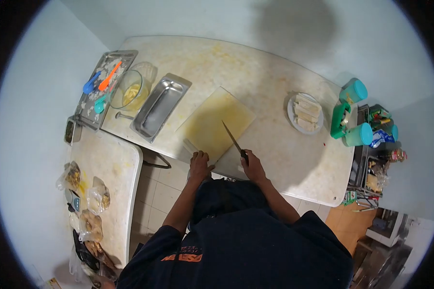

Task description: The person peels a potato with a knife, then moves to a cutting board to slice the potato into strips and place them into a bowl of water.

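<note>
A knife (233, 138) is gripped by its dark handle in my right hand (253, 166), its blade angled up and left over the cutting board (226, 108). The board is pale, stained yellow, and lies near the table's front edge. My left hand (200, 165) rests at the board's near left corner, thumb apart from the fingers, with nothing visible in it. Just beyond those fingertips lies a pale strip (190, 145), too small to identify. To the left stands a steel rectangular pan (154, 115). Pale rolled pieces (307, 111) sit on a white plate (292, 113) at the right.
A glass bowl (141, 103) with yellowish pieces stands beside a metal tray (86, 113) holding coloured spoons. Turquoise-lidded containers (359, 135) and a green basket (339, 120) line the right end. Several plastic bags (98, 197) lie on the side table (123, 192). Walls bound the back.
</note>
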The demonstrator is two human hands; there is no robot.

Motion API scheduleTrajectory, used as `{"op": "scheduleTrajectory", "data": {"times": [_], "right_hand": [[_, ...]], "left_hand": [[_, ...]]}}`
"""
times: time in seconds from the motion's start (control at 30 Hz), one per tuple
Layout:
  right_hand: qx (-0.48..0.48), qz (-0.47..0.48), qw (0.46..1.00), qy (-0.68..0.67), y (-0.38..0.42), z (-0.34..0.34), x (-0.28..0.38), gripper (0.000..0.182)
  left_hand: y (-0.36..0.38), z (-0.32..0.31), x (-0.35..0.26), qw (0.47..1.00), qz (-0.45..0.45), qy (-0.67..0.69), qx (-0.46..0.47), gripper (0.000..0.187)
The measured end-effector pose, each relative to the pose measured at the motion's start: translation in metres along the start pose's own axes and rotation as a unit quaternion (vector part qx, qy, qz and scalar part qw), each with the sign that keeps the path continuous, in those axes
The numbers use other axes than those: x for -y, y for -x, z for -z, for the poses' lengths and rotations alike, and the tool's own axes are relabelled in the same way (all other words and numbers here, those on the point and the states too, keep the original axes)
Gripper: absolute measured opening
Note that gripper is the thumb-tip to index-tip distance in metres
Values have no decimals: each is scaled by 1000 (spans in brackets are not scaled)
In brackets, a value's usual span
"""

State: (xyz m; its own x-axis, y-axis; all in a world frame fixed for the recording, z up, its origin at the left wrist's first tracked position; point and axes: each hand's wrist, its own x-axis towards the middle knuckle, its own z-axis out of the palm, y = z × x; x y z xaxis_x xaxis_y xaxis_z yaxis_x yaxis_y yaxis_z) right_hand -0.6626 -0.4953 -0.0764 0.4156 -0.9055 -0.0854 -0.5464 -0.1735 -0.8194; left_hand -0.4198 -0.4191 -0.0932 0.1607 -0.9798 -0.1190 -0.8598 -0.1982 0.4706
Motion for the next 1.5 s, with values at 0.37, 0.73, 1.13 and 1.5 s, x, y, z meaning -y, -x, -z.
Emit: {"op": "scheduleTrajectory", "data": {"times": [0.37,0.73,1.13,1.5], "right_hand": [[75,-16,995,59,-6,-12,-8,33],[6,-54,998,9,-30,-33,36,32],[-24,-59,998,17,-66,-94,70,33],[-91,-179,978,58,-41,-107,48,33]], "left_hand": [[0,7,1,1000,17,5,7,46],[-12,28,31,990,18,131,-56,48],[-31,96,188,842,382,254,-284,59],[-52,98,202,868,362,142,-308,63]]}}
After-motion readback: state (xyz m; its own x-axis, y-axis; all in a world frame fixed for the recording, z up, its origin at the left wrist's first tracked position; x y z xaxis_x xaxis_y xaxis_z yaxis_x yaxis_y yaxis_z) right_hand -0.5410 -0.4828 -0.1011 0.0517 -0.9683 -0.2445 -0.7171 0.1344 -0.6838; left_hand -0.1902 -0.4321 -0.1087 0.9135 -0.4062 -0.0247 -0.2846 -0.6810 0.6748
